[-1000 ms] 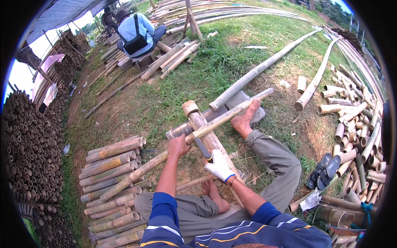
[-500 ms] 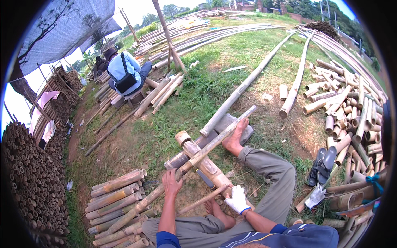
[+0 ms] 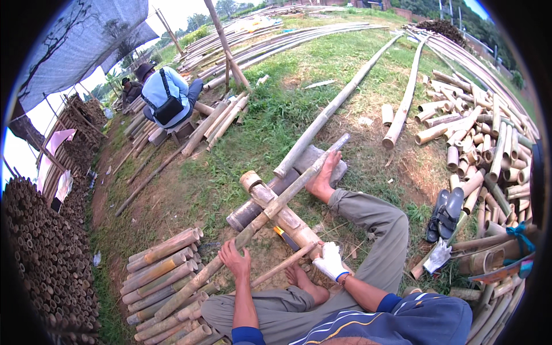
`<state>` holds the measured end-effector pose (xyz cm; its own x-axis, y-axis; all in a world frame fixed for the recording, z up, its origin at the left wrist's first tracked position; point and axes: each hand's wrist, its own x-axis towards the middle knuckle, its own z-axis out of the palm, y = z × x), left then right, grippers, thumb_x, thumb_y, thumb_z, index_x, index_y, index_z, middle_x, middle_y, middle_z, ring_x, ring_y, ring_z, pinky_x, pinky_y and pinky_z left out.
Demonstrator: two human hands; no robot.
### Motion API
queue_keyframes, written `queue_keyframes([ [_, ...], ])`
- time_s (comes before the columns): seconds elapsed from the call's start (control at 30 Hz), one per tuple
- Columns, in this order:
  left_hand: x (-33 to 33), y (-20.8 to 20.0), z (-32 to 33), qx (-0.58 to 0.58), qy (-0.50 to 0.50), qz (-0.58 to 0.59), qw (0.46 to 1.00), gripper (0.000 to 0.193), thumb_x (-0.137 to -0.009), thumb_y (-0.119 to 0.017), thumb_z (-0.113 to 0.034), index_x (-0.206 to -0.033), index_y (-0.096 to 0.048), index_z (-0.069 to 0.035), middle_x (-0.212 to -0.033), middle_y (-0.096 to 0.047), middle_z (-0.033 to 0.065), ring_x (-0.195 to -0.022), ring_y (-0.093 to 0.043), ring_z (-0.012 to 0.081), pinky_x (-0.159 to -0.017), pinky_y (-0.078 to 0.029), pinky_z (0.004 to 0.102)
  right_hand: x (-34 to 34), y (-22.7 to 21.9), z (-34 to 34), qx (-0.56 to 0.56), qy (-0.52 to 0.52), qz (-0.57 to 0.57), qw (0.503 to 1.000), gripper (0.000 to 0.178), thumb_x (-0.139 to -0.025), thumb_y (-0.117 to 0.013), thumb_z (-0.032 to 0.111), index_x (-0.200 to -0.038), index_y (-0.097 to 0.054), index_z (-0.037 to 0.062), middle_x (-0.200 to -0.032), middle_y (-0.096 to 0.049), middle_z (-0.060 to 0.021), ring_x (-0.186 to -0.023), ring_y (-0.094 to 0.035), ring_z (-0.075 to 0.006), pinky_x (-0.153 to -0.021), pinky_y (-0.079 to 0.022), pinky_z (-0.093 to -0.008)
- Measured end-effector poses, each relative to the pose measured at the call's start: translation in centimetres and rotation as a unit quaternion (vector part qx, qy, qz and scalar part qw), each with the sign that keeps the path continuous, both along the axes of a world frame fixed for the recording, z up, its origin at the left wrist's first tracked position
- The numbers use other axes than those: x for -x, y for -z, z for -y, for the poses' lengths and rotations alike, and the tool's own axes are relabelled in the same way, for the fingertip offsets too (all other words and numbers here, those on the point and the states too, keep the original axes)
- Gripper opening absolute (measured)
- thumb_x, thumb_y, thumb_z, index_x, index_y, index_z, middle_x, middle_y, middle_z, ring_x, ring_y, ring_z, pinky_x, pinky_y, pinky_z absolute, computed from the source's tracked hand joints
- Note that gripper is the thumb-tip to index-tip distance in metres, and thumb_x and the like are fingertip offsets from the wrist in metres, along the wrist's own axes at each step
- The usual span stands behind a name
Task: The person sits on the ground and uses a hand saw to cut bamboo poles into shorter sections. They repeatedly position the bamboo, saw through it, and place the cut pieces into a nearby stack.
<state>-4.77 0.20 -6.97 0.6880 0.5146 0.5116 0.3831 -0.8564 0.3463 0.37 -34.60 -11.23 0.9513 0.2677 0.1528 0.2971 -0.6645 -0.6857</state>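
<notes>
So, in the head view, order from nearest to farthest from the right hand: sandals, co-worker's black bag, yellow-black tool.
1. Yellow-black tool, left of the right hand
2. Sandals, off to its right
3. Co-worker's black bag, far upper left

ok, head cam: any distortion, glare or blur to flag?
Head view: fisheye bends the upper-right poles into an arc, with black corners; sky at upper left blown out near white; ground at right sunlit, stacked tubes at left darker; gloved right hand shows no obvious motion blur.
</notes>
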Motion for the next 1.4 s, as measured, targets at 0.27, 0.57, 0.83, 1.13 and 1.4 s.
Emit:
queue_keyframes([
  [0.27,-0.1,-0.3,0.4,0.003,0.01,0.01,1.0,0.061,-0.082,-0.081,-0.017,-0.139,-0.061,-0.011,-0.14,-0.059,0.0137,-0.139,-0.053,0.0354,-0.128,-0.029,0.0578,0.4,-0.4,-0.2,-0.052,-0.003,0.009,0.999,0.064,-0.086,-0.069,0.024,-0.145,-0.058,0.0012,-0.116,-0.059,-0.0258,-0.108,-0.058,-0.0442,-0.096,-0.048,-0.0532],
  [0.57,-0.3,0.1,0.9,-0.009,0.002,0.022,1.0,0.064,-0.08,-0.081,-0.015,-0.14,-0.06,-0.011,-0.139,-0.059,0.0132,-0.139,-0.052,0.0355,-0.129,-0.029,0.0587,-4.1,-10.0,-3.4,-0.191,-0.009,0.065,0.979,0.065,-0.095,-0.066,0.014,-0.158,-0.052,0.008,-0.119,-0.059,-0.0205,-0.108,-0.063,-0.0355,-0.093,-0.056,-0.0451],
  [0.83,-0.1,0.0,0.9,-0.006,-0.006,0.023,1.0,0.064,-0.08,-0.081,-0.014,-0.14,-0.059,-0.011,-0.14,-0.059,0.0123,-0.14,-0.051,0.0353,-0.13,-0.028,0.0588,-8.4,-35.8,-5.2,-0.357,-0.131,0.289,0.879,0.077,-0.102,-0.054,-0.002,-0.174,-0.03,0.0093,-0.136,-0.054,-0.0147,-0.11,-0.062,-0.0171,-0.096,-0.055,-0.0353],
  [1.13,-0.3,0.0,1.4,0.001,-0.011,0.022,1.0,0.062,-0.08,-0.081,-0.013,-0.138,-0.06,-0.011,-0.14,-0.059,0.0125,-0.14,-0.051,0.0348,-0.13,-0.027,0.0581,-12.7,-42.5,-6.3,-0.327,-0.057,0.394,0.857,0.064,-0.114,-0.044,0.005,-0.175,-0.029,0.0153,-0.107,-0.052,-0.0015,-0.087,-0.051,-0.0084,-0.08,-0.05,-0.0265],
  [1.4,-0.4,-0.1,1.0,-0.005,-0.012,0.033,0.999,0.061,-0.08,-0.08,-0.012,-0.138,-0.059,-0.011,-0.139,-0.06,0.0129,-0.141,-0.051,0.035,-0.13,-0.027,0.0588,-11.4,-39.6,-6.6,-0.267,-0.03,0.393,0.879,0.081,-0.099,-0.056,0.004,-0.175,-0.034,0.02,-0.088,-0.059,-0.0102,-0.078,-0.061,-0.0267,-0.088,-0.054,-0.0407],
])
